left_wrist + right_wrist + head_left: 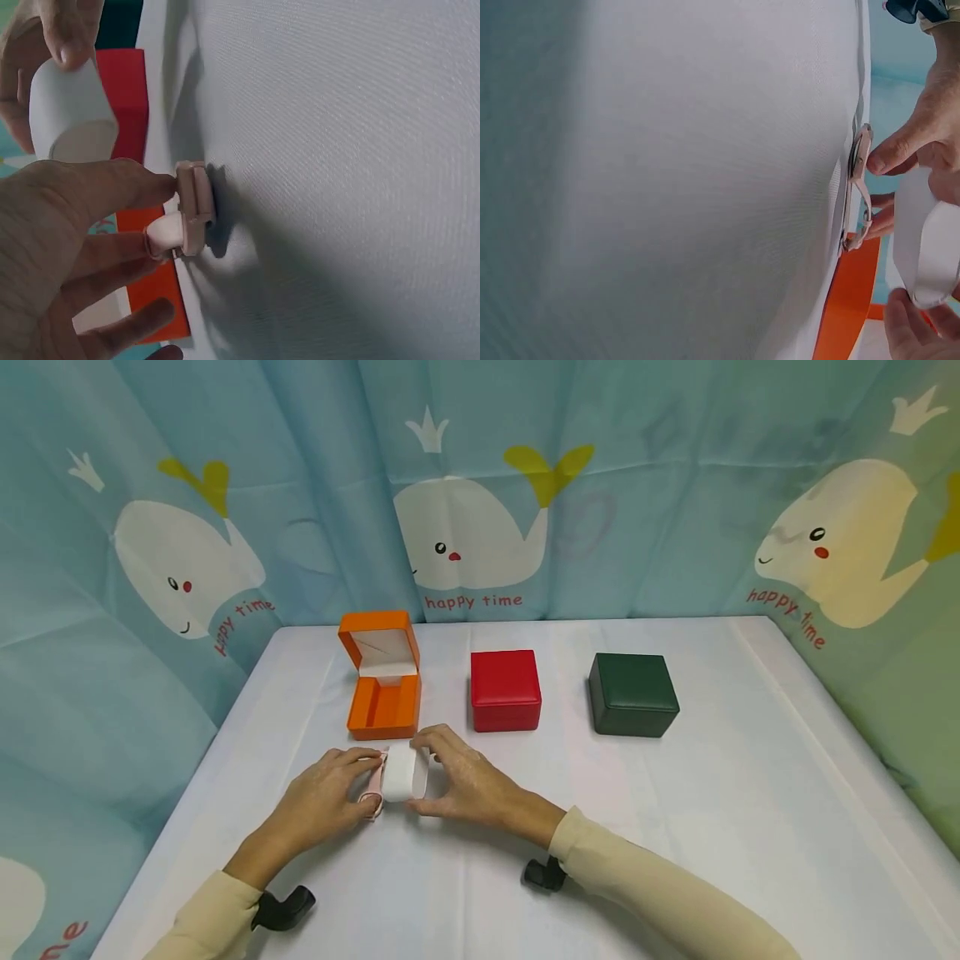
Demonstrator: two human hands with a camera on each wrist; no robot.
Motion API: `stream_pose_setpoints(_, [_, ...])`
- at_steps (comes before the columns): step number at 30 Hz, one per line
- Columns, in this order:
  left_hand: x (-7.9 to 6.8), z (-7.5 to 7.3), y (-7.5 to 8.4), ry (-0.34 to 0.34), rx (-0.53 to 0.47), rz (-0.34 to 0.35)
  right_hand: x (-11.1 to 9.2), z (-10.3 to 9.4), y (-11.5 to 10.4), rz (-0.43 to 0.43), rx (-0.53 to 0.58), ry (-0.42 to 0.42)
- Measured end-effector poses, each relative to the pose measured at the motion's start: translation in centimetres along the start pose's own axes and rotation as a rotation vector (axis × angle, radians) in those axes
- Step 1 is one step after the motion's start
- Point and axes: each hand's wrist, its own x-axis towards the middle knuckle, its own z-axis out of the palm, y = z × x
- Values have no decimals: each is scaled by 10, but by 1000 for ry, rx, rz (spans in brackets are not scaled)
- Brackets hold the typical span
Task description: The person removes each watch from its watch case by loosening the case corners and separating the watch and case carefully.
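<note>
Strap and block brought together between the hands

A pink strap [196, 201] with a metal fitting is pinched by the left hand [318, 797], thumb and fingers set at opposite ends of it. It is kept low over the worktop [750, 777]; whether the cloth is touched cannot be told. Just to its right, a white block [402, 773] is gripped by the right hand [476, 787], its ends spanned by thumb and fingers. In the left wrist view the two pieces are seen apart, with the block held higher.

The step in hand is judged to be the lining up or parting of strap and block; which of the two cannot be settled. For the next move, a steady left-hand pinch seems to be called for, with the block turned or shifted by the right hand so that the thin strap is not snagged.

Just beyond the hands, an orange box [382, 732] is stood with its lid raised. A red box [506, 689] is placed beyond the right hand, and a green box [633, 693] farther to its right, both with lids down.
</note>
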Motion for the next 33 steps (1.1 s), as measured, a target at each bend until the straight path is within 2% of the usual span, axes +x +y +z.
stream_pose_setpoints(3, [0,0,-1,41,-28,-13,3,-1,1,12,6,29])
stream_pose_setpoints(6, [2,-1,0,82,-92,5,5,-1,2,25,5,35])
stream_pose_setpoints(13, [10,-8,5,113,-202,93,9,-2,4,43,59,46])
stream_pose_setpoints(18, [10,-11,6,119,-218,93,12,2,5,72,107,44])
stream_pose_setpoints(25, [14,-14,6,134,-176,121,16,6,5,117,207,61])
stream_pose_setpoints(28, [15,-16,4,152,-150,129,20,6,4,132,160,37])
stream_pose_setpoints(33, [18,-19,-3,190,-120,120,30,4,1,243,-75,-50])
